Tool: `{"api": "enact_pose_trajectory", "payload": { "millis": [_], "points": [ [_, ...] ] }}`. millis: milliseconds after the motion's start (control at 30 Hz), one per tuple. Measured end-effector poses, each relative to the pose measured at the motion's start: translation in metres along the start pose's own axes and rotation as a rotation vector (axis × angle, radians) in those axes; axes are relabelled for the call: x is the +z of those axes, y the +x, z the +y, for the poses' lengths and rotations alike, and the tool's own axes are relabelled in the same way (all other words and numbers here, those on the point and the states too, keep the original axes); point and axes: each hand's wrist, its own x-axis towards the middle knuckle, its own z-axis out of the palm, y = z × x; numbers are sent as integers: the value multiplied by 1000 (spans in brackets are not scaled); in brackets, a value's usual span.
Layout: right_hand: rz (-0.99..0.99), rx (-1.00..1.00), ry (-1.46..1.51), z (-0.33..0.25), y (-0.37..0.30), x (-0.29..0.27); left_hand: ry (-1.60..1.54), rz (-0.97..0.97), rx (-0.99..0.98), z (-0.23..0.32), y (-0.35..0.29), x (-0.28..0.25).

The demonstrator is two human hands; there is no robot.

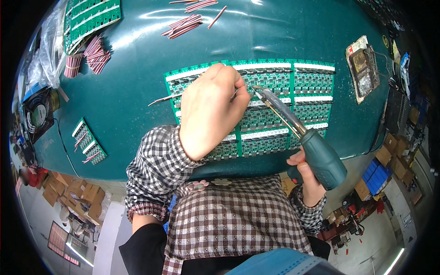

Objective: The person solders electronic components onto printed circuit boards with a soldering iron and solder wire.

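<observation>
A panel of green circuit boards, with white strips and rows of black parts, lies on the green tabletop in front of me. Over its left half, my left hand is closed in a pinch on a thin wire, whose end sticks out to the left past the panel. My right hand grips a dark green soldering gun from below, at the panel's lower right. Its long metal tip reaches up-left to the boards, just beside my left fingertips. The exact spot under my fingers is hidden.
Bundles of red-and-white wires lie at the back, others by stacked green boards at far left. A small wired board and a fan are left. A stained soldering stand sits right.
</observation>
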Motion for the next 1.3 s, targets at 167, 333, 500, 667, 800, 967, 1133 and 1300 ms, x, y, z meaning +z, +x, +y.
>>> {"api": "enact_pose_trajectory", "payload": {
  "millis": [167, 333, 500, 667, 800, 967, 1133, 1300],
  "points": [
    [-6, -5, 8, 1, 1, 0, -16, 18, 7, 0, 0, 0],
    [0, 20, 5, 0, 0, 1, -14, 16, 9, 0, -1, 0],
    [-20, -10, -38, 3, 1, 0, -13, 19, 8, -1, -1, 0],
    [-22, -7, -48, 2, 1, -1, 37, -29, 15, 1, 0, -1],
    [8, 6, -19, 3, 1, 1, 13, -1, 7, 1, -1, -1],
    [-10, -20, -76, 6, 1, -1, -11, 29, 8, -1, -1, 1],
    [19, -10, -36, 2, 2, 3, -3, 18, -2, 0, -1, 0],
    [14, -1, 22, 0, 1, 3, -1, 18, -1, 0, -1, 0]
  ]
}}
